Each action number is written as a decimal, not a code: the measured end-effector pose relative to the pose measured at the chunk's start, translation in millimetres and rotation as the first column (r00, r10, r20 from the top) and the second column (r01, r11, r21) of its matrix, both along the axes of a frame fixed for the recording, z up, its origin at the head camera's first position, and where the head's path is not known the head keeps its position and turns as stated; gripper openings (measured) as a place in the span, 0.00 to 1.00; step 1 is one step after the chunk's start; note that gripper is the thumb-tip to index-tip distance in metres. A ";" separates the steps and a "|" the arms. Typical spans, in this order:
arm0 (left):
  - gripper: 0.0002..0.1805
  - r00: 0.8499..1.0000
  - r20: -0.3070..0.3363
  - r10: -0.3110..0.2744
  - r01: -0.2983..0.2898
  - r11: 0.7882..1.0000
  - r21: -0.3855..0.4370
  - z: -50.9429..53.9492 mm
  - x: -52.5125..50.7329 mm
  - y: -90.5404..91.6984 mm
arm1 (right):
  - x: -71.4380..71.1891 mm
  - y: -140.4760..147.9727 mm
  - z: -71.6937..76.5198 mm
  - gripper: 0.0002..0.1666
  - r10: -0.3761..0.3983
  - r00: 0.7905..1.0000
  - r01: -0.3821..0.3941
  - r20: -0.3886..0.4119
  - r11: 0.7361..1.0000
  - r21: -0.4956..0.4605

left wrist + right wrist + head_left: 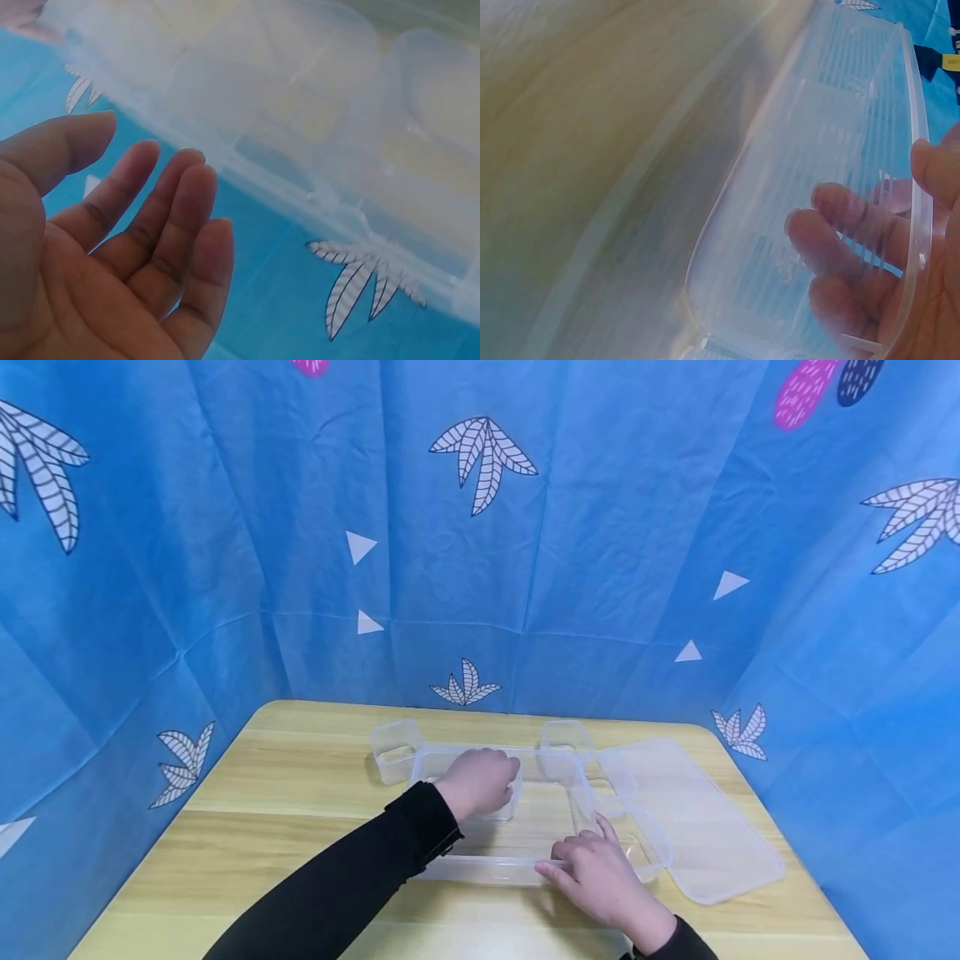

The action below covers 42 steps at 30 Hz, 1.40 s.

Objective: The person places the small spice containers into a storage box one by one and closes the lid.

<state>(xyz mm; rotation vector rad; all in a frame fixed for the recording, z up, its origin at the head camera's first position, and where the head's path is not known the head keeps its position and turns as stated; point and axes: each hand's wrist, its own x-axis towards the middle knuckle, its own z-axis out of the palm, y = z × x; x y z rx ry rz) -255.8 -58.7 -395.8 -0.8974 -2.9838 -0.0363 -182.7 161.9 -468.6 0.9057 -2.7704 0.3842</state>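
A large clear plastic box stands on the table. My left hand is over its left part, beside a small clear container inside the box. In the left wrist view, the left hand's fingers are loosely bent, thumb apart, with nothing visible between them. At the box's near right corner, my right hand grips the rim. The right wrist view shows its fingers through the clear wall, with the thumb at the rim.
Small clear containers stand behind the box at the left and right. Others sit along its right side. A flat translucent lid lies at the right of the wooden table. Blue patterned cloth hangs around the table.
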 end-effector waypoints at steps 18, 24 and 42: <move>0.10 0.997 -0.014 0.075 -0.071 0.984 0.166 31.5 8.5 -46.0 | -0.1 -0.2 -2.0 0.22 -0.012 1.000 0.012 0.026 1.000 0.002; 0.10 0.993 -0.026 0.119 -0.112 0.976 0.184 28.0 3.8 -65.3 | 0.2 0.0 -1.5 0.23 -0.015 0.999 0.015 0.030 1.000 -0.003; 0.14 0.976 -0.096 0.197 -0.163 0.945 0.283 7.8 0.0 -117.1 | 1.4 -1.1 0.2 0.21 -0.028 0.999 0.028 0.021 1.000 0.003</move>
